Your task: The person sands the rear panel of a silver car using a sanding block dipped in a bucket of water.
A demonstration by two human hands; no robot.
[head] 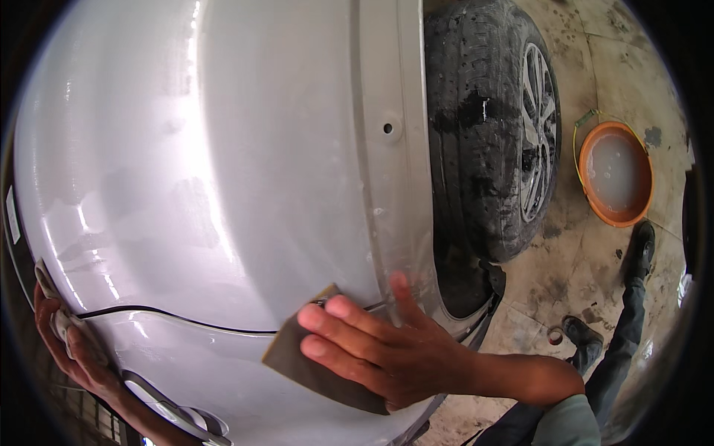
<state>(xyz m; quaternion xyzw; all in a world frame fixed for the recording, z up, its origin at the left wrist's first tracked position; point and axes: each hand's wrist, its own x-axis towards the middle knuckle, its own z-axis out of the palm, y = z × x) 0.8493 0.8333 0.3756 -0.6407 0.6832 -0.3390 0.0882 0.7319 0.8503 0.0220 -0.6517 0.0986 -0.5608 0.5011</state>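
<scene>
A silver-grey car body panel [279, 139] fills the middle of the view, with a dark seam [184, 323] dividing it from a door panel [184, 357]. My right hand [385, 351] lies on a bent sheet of sandpaper [312, 368], several fingers pressing it against the panels across the seam. One finger is spread away from the sheet. At the left rim, my left hand [72, 351] grips a pale, wet-looking cloth [61, 329] by the panel's far edge. Part of the cloth is hidden by the fingers. Below this hand is the door handle [167, 404].
A wheel with a black tyre [479, 139] stands beside the panel. On the stained floor [569, 279] are an orange bucket [584, 178] of cloudy grey water and a tape roll [555, 335]. Legs in dark trousers [613, 351] and dark shoes [646, 242] show at right.
</scene>
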